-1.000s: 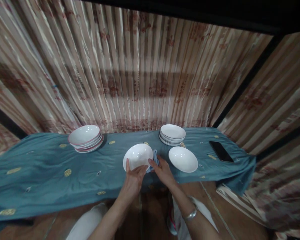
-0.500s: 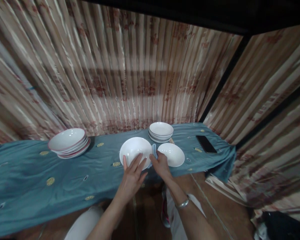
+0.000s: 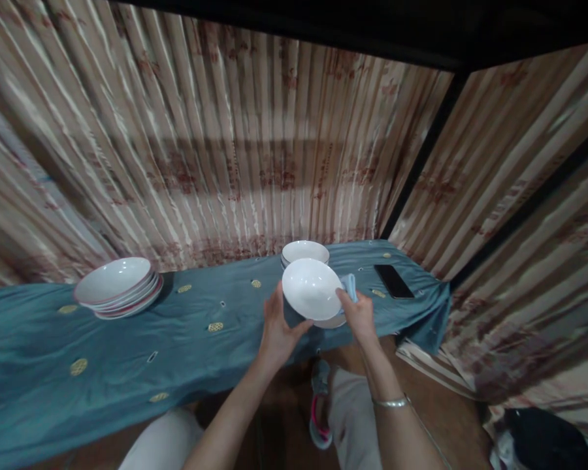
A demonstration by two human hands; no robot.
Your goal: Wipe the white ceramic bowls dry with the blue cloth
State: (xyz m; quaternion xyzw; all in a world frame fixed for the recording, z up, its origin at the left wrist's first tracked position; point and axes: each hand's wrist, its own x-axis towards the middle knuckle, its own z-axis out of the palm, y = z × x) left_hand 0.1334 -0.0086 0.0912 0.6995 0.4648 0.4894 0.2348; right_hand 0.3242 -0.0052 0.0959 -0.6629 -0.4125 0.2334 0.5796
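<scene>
A white bowl (image 3: pixel 311 287) is held between my two hands over the right half of the table, its inside turned up toward me. My left hand (image 3: pixel 280 329) grips its left and lower rim, thumb along the near edge. On the opposite rim, my right hand (image 3: pixel 357 316) is closed with its thumb over the edge, and a folded light-blue cloth (image 3: pixel 349 287) sticks out between that hand and the bowl. Beneath the held bowl shows the near edge of another white dish (image 3: pixel 332 322); most of it is hidden. Behind stands a small stack of white bowls (image 3: pixel 306 251), partly covered.
A stack of red-rimmed white dishes (image 3: pixel 117 286) sits at the left on the teal patterned tablecloth (image 3: pixel 186 339). A black phone (image 3: pixel 393 281) lies near the right end. Pleated curtains (image 3: pixel 225 163) hang behind, with a dark frame post (image 3: pixel 424 156) at the right.
The bowl has moved right, off the tablecloth and over the second white dish. My left hand has gone from inside the bowl to its rim. The blue cloth moved along with my right hand.
</scene>
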